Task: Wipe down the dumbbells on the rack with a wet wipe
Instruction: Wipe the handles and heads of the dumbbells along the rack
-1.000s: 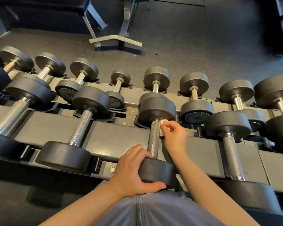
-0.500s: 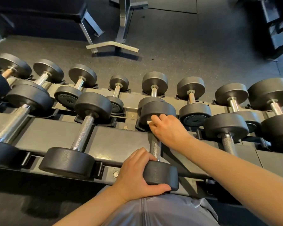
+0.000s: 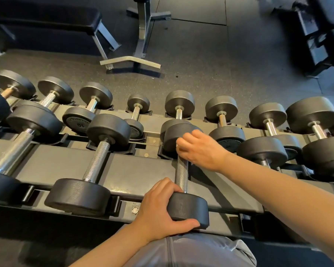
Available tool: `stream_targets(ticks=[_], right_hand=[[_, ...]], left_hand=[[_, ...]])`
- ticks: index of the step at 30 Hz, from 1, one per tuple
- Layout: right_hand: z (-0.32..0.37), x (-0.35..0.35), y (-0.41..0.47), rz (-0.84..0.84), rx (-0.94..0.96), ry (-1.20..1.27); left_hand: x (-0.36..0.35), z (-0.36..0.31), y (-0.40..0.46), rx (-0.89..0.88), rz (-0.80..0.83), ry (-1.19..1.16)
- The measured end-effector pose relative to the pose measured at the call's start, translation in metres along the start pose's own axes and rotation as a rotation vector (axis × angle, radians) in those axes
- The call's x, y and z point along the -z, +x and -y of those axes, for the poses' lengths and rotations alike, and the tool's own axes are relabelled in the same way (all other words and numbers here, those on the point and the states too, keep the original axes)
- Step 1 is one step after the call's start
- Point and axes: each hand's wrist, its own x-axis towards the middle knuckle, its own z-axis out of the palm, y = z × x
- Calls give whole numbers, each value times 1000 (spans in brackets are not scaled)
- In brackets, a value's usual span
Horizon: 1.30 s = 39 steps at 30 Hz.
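A black dumbbell with a knurled steel handle [image 3: 182, 176] lies on the near tier of the rack [image 3: 143, 170], in the middle of the view. My left hand [image 3: 158, 209] grips its near head [image 3: 189, 211] from the left side. My right hand [image 3: 199, 149] rests on the far head [image 3: 174, 137], fingers curled over a white wet wipe [image 3: 177, 145], of which only a small edge shows under the fingertips.
Other dumbbells fill both tiers: a larger one [image 3: 96, 164] just left, another [image 3: 262, 153] just right, smaller ones on the far tier. Beyond the rack lie grey rubber floor, a bench [image 3: 46, 20] and a metal stand foot [image 3: 130, 59].
My right hand has slid from the upper end of the handle up onto the far head, turning palm-down over the wipe. My left hand has kept its grip on the near head.
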Motion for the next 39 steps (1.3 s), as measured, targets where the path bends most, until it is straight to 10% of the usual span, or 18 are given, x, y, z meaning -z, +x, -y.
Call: stream_targets(ticks=[13,25,39], right_hand=[[-17,-4,29,109,165,19],[23,-46,-23,-407,-496,327],[49,-10,-14,-439,-1096,967]], left_hand=[[-1,0,0,13,-16,5],[-1,-5,-1,28,-46,-8],[-1,-7,1,36,-35,15]])
